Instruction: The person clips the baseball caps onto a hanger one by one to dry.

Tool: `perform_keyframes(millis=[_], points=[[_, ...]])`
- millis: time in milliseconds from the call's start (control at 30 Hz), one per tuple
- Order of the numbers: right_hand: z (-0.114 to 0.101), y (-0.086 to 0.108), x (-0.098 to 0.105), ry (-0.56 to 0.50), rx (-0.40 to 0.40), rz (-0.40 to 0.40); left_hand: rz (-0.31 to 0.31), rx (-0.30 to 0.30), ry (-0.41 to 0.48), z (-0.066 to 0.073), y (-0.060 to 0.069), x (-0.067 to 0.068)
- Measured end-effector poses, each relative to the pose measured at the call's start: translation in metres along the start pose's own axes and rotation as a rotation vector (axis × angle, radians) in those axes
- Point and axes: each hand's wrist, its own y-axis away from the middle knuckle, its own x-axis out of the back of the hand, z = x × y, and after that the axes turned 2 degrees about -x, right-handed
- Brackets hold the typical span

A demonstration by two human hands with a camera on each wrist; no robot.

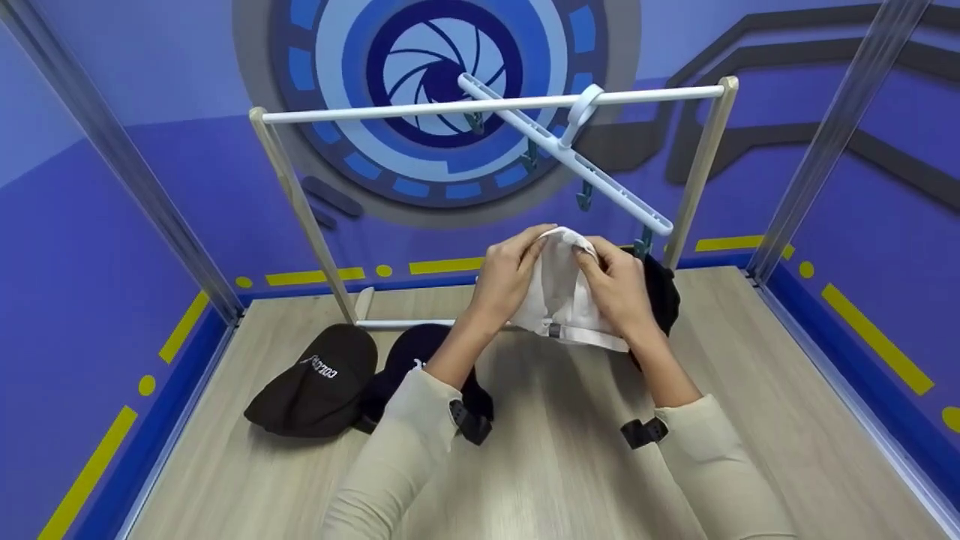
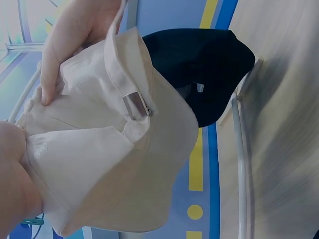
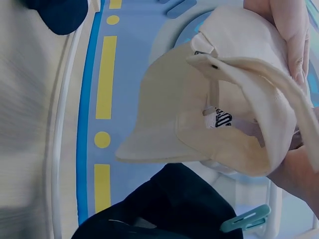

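Both hands hold a white cap [image 1: 559,281] below the hanger, its crown up and its back strap with a metal buckle toward me. My left hand [image 1: 504,281] grips the crown's left side; my right hand [image 1: 619,289] pinches its right side, thumb on the near face. In the left wrist view the cap's brim [image 2: 174,149] points down. Just right of my right hand, a black cap [image 1: 664,292] hangs from a green clip [image 1: 643,244] at the hanger's near end. The white hanger [image 1: 611,187] hooks over the rack's rail, slanting toward me.
The rack's white rail [image 1: 420,109] runs between two wooden posts. More green clips [image 1: 584,196] dangle from the hanger. A dark brown cap [image 1: 319,386] and a dark navy cap [image 1: 405,360] lie on the wooden table [image 1: 570,465] at left. Blue panels surround the table's back and sides.
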Motion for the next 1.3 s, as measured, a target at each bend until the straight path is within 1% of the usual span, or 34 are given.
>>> perform_keyframes(millis=[100,267,400,567,700,900,1300], points=[[0.0,-0.004,0.0,0.013,-0.005,-0.025,-0.022,0.018,-0.008,-0.002,-0.004,-0.002],[-0.001,-0.01,0.0,0.025,-0.025,-0.072,-0.058,0.049,-0.044,-0.005,-0.01,-0.004],[-0.002,-0.014,-0.002,0.029,-0.044,-0.081,-0.084,0.067,-0.069,-0.007,-0.014,-0.005],[0.001,-0.015,-0.003,0.043,-0.071,-0.051,-0.112,0.087,-0.115,-0.008,-0.018,-0.009],[0.004,-0.017,-0.002,0.075,-0.091,-0.017,-0.132,0.107,-0.161,-0.008,-0.022,-0.012],[0.007,-0.022,-0.001,0.131,-0.12,0.036,-0.154,0.107,-0.191,-0.01,-0.028,-0.016],[0.013,-0.03,-0.002,0.11,-0.172,0.039,-0.198,0.137,-0.209,-0.015,-0.042,-0.025]])
